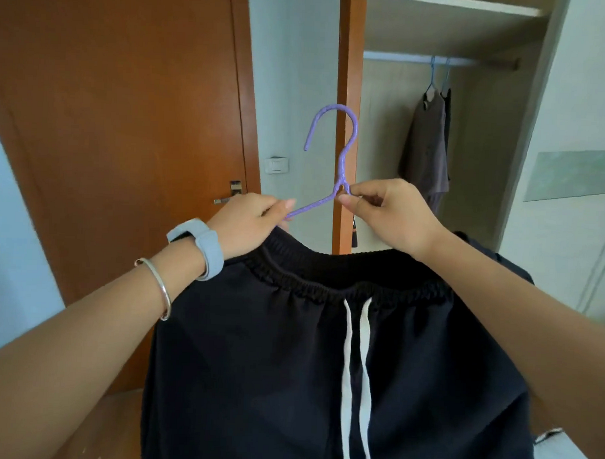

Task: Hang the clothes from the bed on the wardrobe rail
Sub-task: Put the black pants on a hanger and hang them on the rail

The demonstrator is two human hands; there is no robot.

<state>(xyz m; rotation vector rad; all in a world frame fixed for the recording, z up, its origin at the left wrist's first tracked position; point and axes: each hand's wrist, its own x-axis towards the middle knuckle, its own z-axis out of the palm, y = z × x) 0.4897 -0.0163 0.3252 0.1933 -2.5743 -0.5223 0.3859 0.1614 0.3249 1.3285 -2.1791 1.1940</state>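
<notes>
Black drawstring bottoms (pixel 272 365) are draping just below the purple hanger (pixel 343 162), their elastic waistband (pixel 344 282) bunching under its arms and the white cords (pixel 355 351) dangling down the front. Soft, light and limp, they are likely prone to sliding off, so the stiff hanger is offering the surer hold. The left hand (pixel 246 224) is gripping the hanger's left arm where it meets the waistband, while the right hand (pixel 387 215) is pinching the hanger at the fork beneath its hook. Beyond the hanger and up to its right, the wardrobe rail (pixel 403 57) is carrying two dark garments (pixel 426 141) on hangers.
</notes>
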